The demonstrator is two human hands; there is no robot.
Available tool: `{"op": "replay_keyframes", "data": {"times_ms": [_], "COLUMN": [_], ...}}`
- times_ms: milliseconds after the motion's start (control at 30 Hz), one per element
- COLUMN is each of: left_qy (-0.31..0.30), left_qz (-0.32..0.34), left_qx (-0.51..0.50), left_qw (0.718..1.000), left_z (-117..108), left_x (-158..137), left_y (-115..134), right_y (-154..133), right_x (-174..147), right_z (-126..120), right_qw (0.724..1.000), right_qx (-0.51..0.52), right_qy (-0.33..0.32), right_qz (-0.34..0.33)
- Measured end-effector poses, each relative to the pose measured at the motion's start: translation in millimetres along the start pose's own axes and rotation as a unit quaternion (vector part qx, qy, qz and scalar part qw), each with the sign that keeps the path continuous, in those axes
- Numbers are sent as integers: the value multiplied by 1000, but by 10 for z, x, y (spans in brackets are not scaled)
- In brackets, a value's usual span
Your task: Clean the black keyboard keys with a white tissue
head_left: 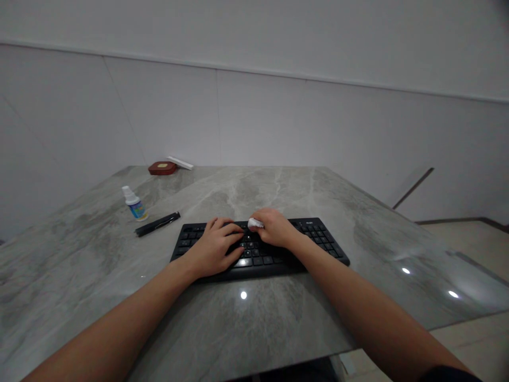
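A black keyboard (254, 270) lies on the grey marbled table in front of me. My left hand (217, 246) rests on its left half, palm down with the fingers spread over the keys. Over the middle of the keyboard, my right hand (274, 228) is closed around a crumpled white tissue or cloth (255, 223), pressed to the upper key rows. Most of the white wad is hidden inside my fingers, so its exact kind cannot be made out.
Left of the keyboard lies a long black object (157, 224), with a white-capped spray bottle (135, 203) upright beyond it. A reddish-brown case (162, 168) and a thin white box (181, 163) sit at the table's far left edge, near the wall (254, 116).
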State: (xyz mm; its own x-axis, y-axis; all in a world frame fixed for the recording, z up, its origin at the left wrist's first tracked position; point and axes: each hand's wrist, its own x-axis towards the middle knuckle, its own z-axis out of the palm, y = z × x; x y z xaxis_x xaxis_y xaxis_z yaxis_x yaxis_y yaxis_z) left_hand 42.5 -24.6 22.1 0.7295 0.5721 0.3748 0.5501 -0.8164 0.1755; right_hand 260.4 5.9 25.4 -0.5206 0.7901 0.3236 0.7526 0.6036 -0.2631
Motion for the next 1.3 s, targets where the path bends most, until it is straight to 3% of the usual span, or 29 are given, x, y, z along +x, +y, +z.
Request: {"op": "replay_keyframes", "data": {"times_ms": [200,367,500,667,833,1100,1300], "left_qy": [-1,-1,0,3,9,-5,-3], "left_qz": [3,3,-1,-1,7,7,8], "left_qx": [7,12,18,15,4,9,14], "left_qw": [1000,1000,1000,1000,1000,1000,1000], "left_z": [3,-1,-2,12,35,18,27], "left_x": [1,-3,-7,-4,-5,-6,-4], "left_y": [0,2,5,-2,-12,-4,-11], "right_y": [-6,40,25,6,31,-51,25], "right_x": [-2,-4,-9,-5,-2,-8,-3], "right_z": [-41,-65,-63,-59,-91,-17,-40], "right_qw": [999,1000,999,1000,997,996,999], "right_qx": [15,-17,-9,-23,1,20,-1], "right_qy": [-38,-16,-44,-16,-69,-26,-37], "right_qz": [-31,-9,-23,-2,-35,-78,-31]}}
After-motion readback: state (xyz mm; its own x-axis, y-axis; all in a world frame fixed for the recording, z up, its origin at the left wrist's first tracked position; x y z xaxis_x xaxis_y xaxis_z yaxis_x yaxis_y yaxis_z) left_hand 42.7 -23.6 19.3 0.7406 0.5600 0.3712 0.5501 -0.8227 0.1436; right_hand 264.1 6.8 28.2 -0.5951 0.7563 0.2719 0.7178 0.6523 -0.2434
